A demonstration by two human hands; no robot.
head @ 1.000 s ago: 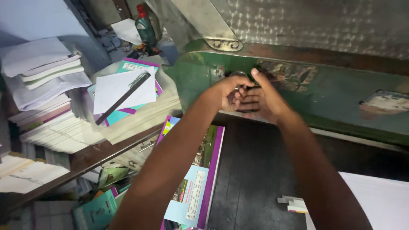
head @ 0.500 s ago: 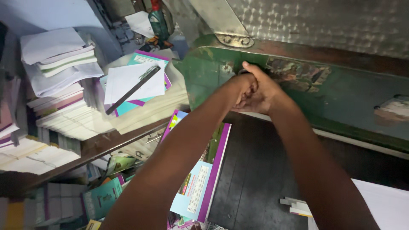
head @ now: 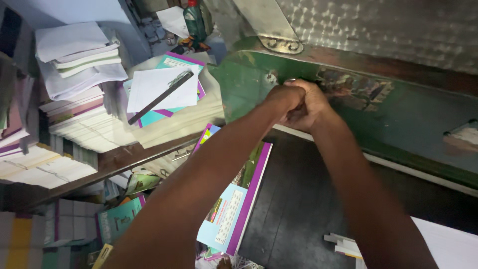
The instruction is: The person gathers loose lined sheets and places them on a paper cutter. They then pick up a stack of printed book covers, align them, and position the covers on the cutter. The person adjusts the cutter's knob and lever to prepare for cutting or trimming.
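Observation:
My left hand (head: 279, 99) and my right hand (head: 314, 107) are pressed together in front of the green metal body of a machine (head: 398, 124). Both are closed into fists, and the right one wraps over the left. No object shows between the fingers. Both forearms reach up from the bottom of the view. Under my left forearm a purple-edged printed booklet (head: 234, 209) lies on the dark machine bed (head: 298, 209). A patterned metal plate (head: 398, 30) rises above the green body.
Left of the machine, a pile of sheets (head: 159, 97) carries a dark flat strip. Stacks of paper and booklets (head: 74, 65) fill the shelves on the left. A green bottle with a red cap (head: 195, 20) stands behind. White sheets (head: 448, 244) and paper strips (head: 343, 244) lie at bottom right.
My fingers were spread and overlapping a second ago; both hands have since closed and clasped tightly together. The view has shifted slightly right and down.

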